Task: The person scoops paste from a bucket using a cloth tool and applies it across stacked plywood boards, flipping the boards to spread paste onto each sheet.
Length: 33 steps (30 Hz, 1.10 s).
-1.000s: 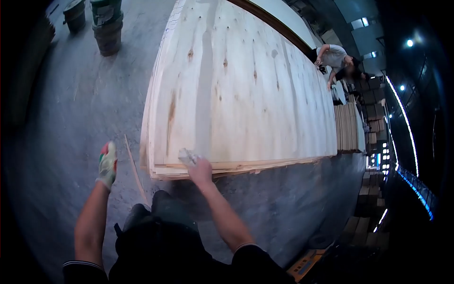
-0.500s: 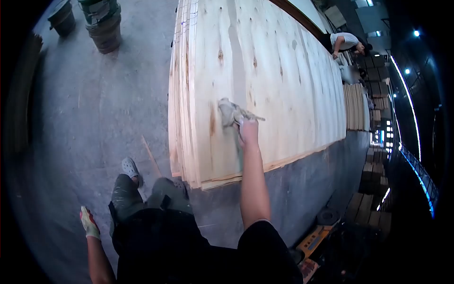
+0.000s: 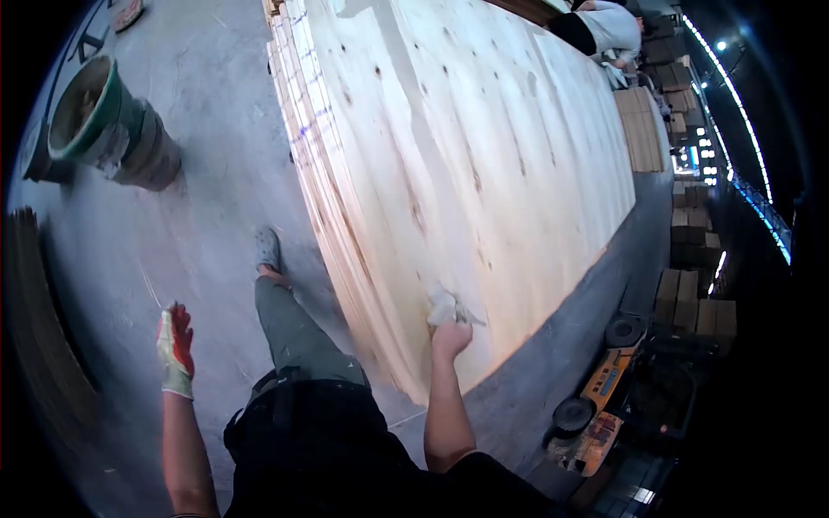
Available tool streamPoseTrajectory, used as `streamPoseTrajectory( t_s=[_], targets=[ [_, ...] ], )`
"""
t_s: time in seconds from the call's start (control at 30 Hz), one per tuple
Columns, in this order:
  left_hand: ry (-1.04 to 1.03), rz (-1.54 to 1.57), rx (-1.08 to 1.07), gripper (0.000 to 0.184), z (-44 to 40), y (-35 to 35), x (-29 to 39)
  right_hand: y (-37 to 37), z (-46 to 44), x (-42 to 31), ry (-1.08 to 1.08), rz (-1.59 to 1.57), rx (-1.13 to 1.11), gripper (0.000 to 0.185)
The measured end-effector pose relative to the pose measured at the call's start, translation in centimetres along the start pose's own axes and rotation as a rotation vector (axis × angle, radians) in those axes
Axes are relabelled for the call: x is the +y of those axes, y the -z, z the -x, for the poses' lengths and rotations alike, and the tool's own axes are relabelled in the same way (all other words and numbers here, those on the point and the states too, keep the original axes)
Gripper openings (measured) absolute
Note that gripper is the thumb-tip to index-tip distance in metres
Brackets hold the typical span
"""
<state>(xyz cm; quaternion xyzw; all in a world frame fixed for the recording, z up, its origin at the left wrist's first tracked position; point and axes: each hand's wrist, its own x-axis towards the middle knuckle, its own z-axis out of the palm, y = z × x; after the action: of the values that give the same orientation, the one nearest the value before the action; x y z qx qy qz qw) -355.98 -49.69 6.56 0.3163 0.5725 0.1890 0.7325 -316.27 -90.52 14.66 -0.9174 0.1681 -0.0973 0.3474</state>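
My bare right hand is closed around a putty knife smeared with pale paste. Its blade is at the near end of the top plywood sheet, which has dark knots and long greyish streaks of filler. More sheets lie beneath it in a stack, their layered edges showing on the left. Off to the left, away from the stack, my left hand hangs over the floor in a white glove with a red palm. Its fingers are loosely stretched and hold nothing visible.
Dirty buckets stand on the concrete floor at upper left. A dark stack of boards is at far left. At lower right sits an orange wheeled machine. Another person bends over the far end beside more stacked boards.
My right hand and the putty knife have come nearer to me along the sheet. My view has shifted and turned; the buckets appear lower and larger. My legs have stepped, and my left hand is higher.
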Motion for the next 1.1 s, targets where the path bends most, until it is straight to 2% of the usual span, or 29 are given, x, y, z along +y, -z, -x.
streamPoseTrajectory(
  t_s=[0.03, 0.1, 0.17, 0.23, 0.3, 0.33, 0.37, 0.4, 0.43, 0.5, 0.6, 0.63, 0.67, 0.7, 0.73, 0.77, 0.8, 0.87, 0.9, 0.97, 1.0, 1.03, 1.1],
  targets=[
    [0.053, -0.02, 0.047, 0.063, -2.4, -1.7, 1.2, -1.7, -0.5, -1.7, -0.016, 0.005, -0.001, 0.03],
    [0.131, -0.054, 0.093, 0.056, -6.2, -5.7, 4.9, -5.6, -2.0, -6.4, -0.19, -0.241, -0.189, 0.033],
    [0.182, -0.078, 0.09, 0.045, -10.0, -9.6, 10.1, -9.7, -2.8, -15.4, -0.178, 0.026, -0.515, 0.034],
    [0.119, -0.122, 0.051, 0.052, -12.1, -13.9, 17.5, -15.7, -0.9, -26.8, -0.585, -1.012, -0.885, 0.034],
    [0.013, -0.124, -0.029, 0.055, -14.5, -18.9, 25.8, -23.1, -1.3, -35.6, -0.493, -1.286, -1.305, 0.037],
    [-0.039, -0.134, -0.068, 0.056, -15.8, -21.2, 30.5, -26.3, -1.2, -41.2, -0.473, -1.283, -1.345, 0.037],
    [-0.091, -0.161, -0.145, 0.059, -18.0, -22.1, 33.9, -29.0, -0.6, -47.4, -0.533, -1.362, -1.371, 0.036],
    [-0.115, -0.136, -0.126, 0.059, -19.9, -23.3, 37.2, -32.1, -0.3, -52.8, -0.598, -1.437, -1.397, 0.036],
    [-0.192, -0.145, -0.145, 0.058, -21.6, -24.7, 40.5, -35.6, -0.6, -57.2, -0.586, -1.43, -1.428, 0.036],
    [-0.315, -0.128, -0.137, 0.053, -26.6, -26.2, 44.8, -42.2, -1.5, -64.4, -0.734, -1.432, -1.494, 0.036],
    [-0.293, -0.056, -0.088, 0.051, -36.1, -25.8, 52.3, -52.9, -1.9, -75.2, -0.696, -1.483, -1.634, 0.037],
    [-0.233, 0.031, -0.024, 0.047, -39.7, -24.6, 55.1, -56.7, -2.1, -78.7, -0.579, -1.522, -1.774, 0.039],
    [-0.207, 0.142, -0.008, 0.045, -43.3, -23.2, 57.4, -59.1, -1.7, -83.4, -0.584, -1.506, -1.777, 0.039],
    [-0.197, 0.121, 0.042, 0.045, -47.0, -22.6, 60.0, -61.6, -1.4, -87.0, -0.703, -1.488, -1.662, 0.038],
    [-0.185, 0.1, 0.091, 0.045, -51.6, -22.6, 60.2, -65.0, -1.9, -87.8, -0.815, -1.466, -1.542, 0.037],
    [-0.203, 0.014, 0.143, 0.047, -60.3, -22.2, 58.9, -71.5, -2.7, -84.6, -0.784, -1.492, -1.513, 0.038],
    [-0.229, -0.136, 0.084, 0.043, -69.8, -21.6, 54.7, -78.8, -4.2, -80.5, -0.77, -1.527, -1.511, 0.038],
    [-0.299, -0.043, 0.068, 0.045, -84.7, -28.2, 44.1, -94.4, -8.8, -67.0, -0.98, -1.67, -1.588, 0.038],
    [-0.325, -0.057, 0.053, 0.045, -92.3, -30.4, 36.2, -103.5, -11.6, -57.7, -0.703, -1.605, -1.647, 0.037],
    [-0.339, -0.042, 0.02, 0.047, -106.9, -34.3, 22.2, -118.3, -15.6, -42.4, -0.711, -1.612, -1.673, 0.037],
    [-0.364, -0.056, 0.005, 0.047, -113.5, -35.6, 17.8, -124.7, -16.8, -37.3, -0.736, -1.583, -1.703, 0.036],
    [-0.382, -0.037, -0.023, 0.048, -119.1, -36.5, 16.0, -130.2, -17.4, -34.9, -0.681, -1.46, -1.505, 0.036],
    [-0.409, -0.044, -0.06, 0.051, -128.5, -37.2, 22.7, -138.4, -16.6, -39.2, -0.708, -1.506, -1.47, 0.036]
  ],
)
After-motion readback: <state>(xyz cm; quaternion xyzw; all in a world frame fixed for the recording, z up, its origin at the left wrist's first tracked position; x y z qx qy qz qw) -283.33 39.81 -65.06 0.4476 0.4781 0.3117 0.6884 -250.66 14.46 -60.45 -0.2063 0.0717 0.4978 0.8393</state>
